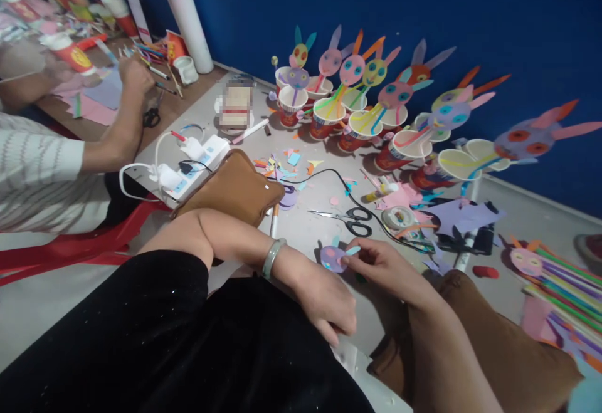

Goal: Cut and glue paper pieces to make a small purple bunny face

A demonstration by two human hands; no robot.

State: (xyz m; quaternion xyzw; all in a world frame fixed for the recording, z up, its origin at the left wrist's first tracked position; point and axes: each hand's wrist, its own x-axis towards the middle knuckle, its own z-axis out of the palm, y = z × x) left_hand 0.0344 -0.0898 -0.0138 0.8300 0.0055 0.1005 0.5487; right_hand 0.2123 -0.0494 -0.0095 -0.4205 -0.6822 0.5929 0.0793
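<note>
My right hand (388, 266) pinches the edge of a small purple paper rabbit head (332, 259) between thumb and fingertips. The head has light blue ears and pink patches, and sits low over the table. My left hand (327, 297), below a jade bangle (273, 258), is closed with its fingers curled under near the table's front edge; whether anything is in it is hidden. Black-handled scissors (358, 220) lie open just beyond the rabbit head. A purple roll of tape (288, 197) rests beside the brown cushion (230, 187).
Paper cups (329, 111) with rabbit heads on strips line the blue wall. Paper scraps (294, 158), a black cord (336, 175), a glue stick (382, 190) and purple paper (470, 219) lie around. A power strip (200, 165) stands left; a co-worker's hand (135, 78) works beyond it.
</note>
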